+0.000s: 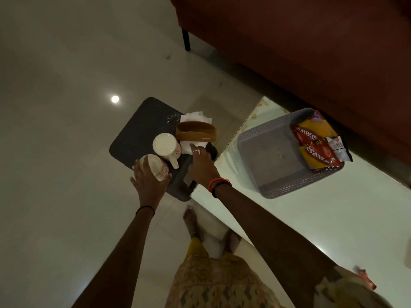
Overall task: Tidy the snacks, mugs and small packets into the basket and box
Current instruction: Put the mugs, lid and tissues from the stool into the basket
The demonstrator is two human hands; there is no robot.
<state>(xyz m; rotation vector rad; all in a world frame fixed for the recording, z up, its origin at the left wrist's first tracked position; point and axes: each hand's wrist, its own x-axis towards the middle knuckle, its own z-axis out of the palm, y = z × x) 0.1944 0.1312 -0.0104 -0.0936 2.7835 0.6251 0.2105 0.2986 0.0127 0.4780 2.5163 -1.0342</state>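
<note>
A black tray-like box (138, 134) sits low to the left of the glass table. In it stands a white mug (165, 145) with a red pattern. A second patterned mug (159, 166) lies tilted at the box's near edge, and my left hand (148, 182) is wrapped over it. My right hand (201, 166) lies palm down over the box's right side, fingers stretched out and touching white napkins (186, 146). A grey perforated basket (262, 138) on the table holds red and yellow snack packets (315, 143) and small sachets (337, 144) along its right side.
A brown napkin holder (195, 131) stands at the box's far end with more white napkins (195, 116) behind it. A dark red sofa (311, 52) runs beyond the glass table (333, 218). My bare feet are on the pale tiled floor (66, 107) below.
</note>
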